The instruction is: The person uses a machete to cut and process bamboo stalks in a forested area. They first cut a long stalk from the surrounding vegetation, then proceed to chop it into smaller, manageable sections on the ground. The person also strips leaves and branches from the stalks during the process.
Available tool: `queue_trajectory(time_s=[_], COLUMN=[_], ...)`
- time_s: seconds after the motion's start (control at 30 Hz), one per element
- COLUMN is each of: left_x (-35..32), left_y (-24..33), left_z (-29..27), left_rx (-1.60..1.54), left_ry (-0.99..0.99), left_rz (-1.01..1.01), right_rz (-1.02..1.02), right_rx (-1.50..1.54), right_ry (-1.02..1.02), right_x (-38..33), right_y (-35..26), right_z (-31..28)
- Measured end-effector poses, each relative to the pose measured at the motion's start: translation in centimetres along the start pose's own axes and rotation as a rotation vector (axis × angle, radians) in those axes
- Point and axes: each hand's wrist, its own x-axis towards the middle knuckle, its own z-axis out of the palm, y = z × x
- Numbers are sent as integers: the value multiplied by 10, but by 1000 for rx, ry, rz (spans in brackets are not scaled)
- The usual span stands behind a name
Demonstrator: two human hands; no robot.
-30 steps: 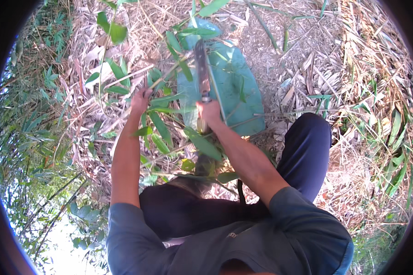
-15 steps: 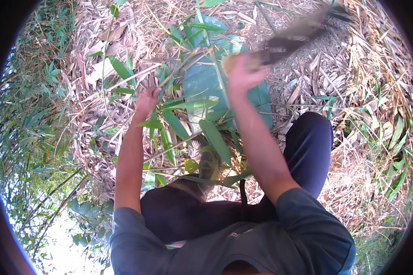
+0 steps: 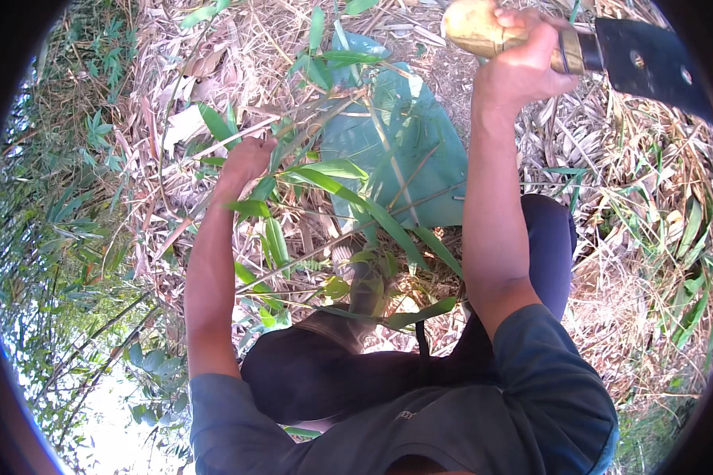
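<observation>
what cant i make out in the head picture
Blade: far end cut off in the head view by the picture's dark edge.
Handle: partly covered in the head view by the right hand.
Left hand: grip mostly hidden in the head view by its back.
Green sheet: partly covered in the head view by leaves.

This is outdoor scrubland — dry leaf litter (image 3: 602,146) beside green foliage (image 3: 55,229).

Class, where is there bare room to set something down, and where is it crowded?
Mostly bare: the right part of the green sheet, between the pale stem and the right forearm. Crowded: around the left hand, among green leaves.
</observation>
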Motion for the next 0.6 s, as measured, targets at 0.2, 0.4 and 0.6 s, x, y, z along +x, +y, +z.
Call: queue_trajectory(time_s=[0.2,0.4,0.6], left_x=[2,5,3], left_y=[57,45,74], left_z=[-31,-28,-58], left_rx=[177,227,230], left_ry=[-65,-80,-132], left_rz=[-29,-120,-52], right_rz=[1098,1075,183], right_rx=[-394,-319,49], right_ry=[-393,-322,41], right_x=[-310,-176,-21], right_y=[151,14,2], right_z=[-139,-81,-17])
